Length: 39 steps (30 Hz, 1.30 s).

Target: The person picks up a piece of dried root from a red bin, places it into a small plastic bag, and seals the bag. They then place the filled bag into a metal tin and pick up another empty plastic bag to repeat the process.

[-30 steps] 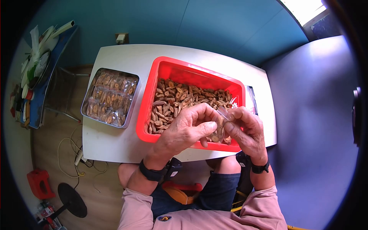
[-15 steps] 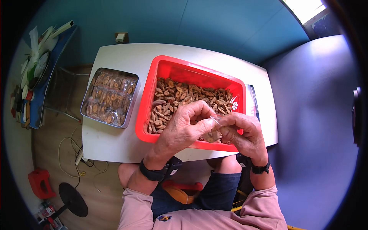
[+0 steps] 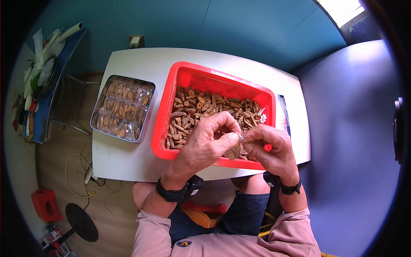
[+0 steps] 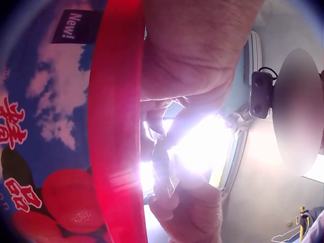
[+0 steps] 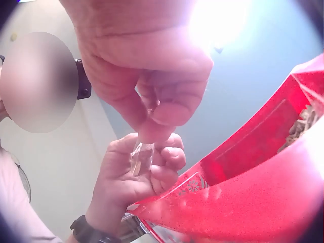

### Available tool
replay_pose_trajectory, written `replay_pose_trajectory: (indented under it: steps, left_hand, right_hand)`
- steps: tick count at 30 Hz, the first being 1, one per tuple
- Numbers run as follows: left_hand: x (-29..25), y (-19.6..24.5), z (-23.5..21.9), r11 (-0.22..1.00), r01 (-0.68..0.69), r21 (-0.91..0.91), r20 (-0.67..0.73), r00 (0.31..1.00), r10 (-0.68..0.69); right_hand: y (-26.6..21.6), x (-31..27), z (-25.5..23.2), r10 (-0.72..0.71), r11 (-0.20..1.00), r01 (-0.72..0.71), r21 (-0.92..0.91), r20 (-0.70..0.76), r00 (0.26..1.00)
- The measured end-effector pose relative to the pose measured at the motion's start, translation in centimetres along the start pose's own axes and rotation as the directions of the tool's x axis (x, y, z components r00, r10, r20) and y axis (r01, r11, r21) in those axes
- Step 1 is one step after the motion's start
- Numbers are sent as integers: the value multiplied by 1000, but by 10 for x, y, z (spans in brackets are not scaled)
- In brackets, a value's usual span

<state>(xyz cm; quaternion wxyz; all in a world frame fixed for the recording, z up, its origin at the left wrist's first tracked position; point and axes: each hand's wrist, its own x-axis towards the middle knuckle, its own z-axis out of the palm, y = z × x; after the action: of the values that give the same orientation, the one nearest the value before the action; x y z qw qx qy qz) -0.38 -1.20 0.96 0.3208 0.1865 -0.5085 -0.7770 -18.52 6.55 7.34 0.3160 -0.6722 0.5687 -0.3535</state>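
Both hands meet over the near rim of a red bin (image 3: 162, 128) that holds brown dried slices (image 3: 188, 124). The left hand (image 3: 206, 143) pinches the top of a small clear bag (image 3: 233, 153) between thumb and forefinger. At the bag's other top corner, the right hand (image 3: 274, 150) pinches with thumb and forefinger. Slices show inside the bag, which hangs below the fingertips. In the right wrist view the clear bag (image 5: 142, 158) hangs between the right fingers and the left palm. The left wrist view shows the clear plastic (image 4: 164, 169) against glare.
Left of the bin, a metal tin (image 3: 147, 124) holds several filled clear bags in rows. Both containers stand on a white table (image 3: 124, 165). A dark flat item (image 3: 282, 112) lies right of the bin. A blue side table (image 3: 45, 118) with clutter stands far left.
The bag's top has turned and narrowed between the fingers, and its body has shifted left and partly behind the left thumb. The right hand has moved slightly down, with its pinch still near the left fingertips.
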Motion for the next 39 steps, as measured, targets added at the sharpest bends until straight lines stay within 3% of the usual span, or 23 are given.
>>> replay_pose_trajectory:
  steps: [4, 6, 10, 13, 15, 19, 22, 24, 25, 28, 34, 37, 39]
  left_hand:
    - [1, -2, 0, 999, -34, 37, -17, 999, 35]
    - [-1, 2, 2, 997, 20, -69, -10, 1000, -21]
    - [-1, 3, 2, 1000, 3, -23, -26, 1000, -3]
    - [-1, 5, 4, 995, 40, -92, -19, 999, -42]
    - [1, -1, 5, 996, -85, -30, -112, 990, 81]
    - [-1, 2, 7, 995, -81, -66, -149, 986, 70]
    - [0, 3, 9, 988, -98, -119, -267, 962, 64]
    - [1, 0, 6, 931, -220, 290, -247, 923, 295]
    - [1, -2, 6, 931, -222, 291, -245, 923, 297]
    - [4, -6, 9, 665, -234, 710, -146, 874, 463]
    - [4, -4, 15, 607, -229, 761, -116, 873, 475]
    - [4, -6, 13, 573, -207, 793, -99, 884, 456]
    - [4, -6, 14, 586, -202, 785, -124, 875, 468]
  right_hand:
    - [3, 1, 1, -13, 1000, 14, 25, -23, 1000]
    - [1, 2, 1, -8, 1000, 8, 5, -7, 1000]
    - [0, 4, 0, -31, 999, 31, -12, -5, 999]
    - [0, 7, 1, -48, 998, 47, -32, -3, 999]
    - [2, 9, 2, -16, 1000, 16, 11, 12, 1000]
    - [2, 14, 2, -13, 1000, 13, 10, 13, 1000]
    - [5, 16, 0, -3, 997, 2, 79, 13, 1000]
    - [3, 16, 0, 186, 924, -161, 348, -40, 982]
    - [3, 16, 1, 165, 925, -129, 357, -71, 984]
    - [1, 15, 1, 189, 932, -156, 328, -69, 980]
    - [4, 16, 3, -28, 999, 31, 34, -88, 996]
    - [7, 19, 3, -94, 995, 94, -17, -69, 993]
    - [5, 17, 2, -60, 998, 59, -15, -49, 997]
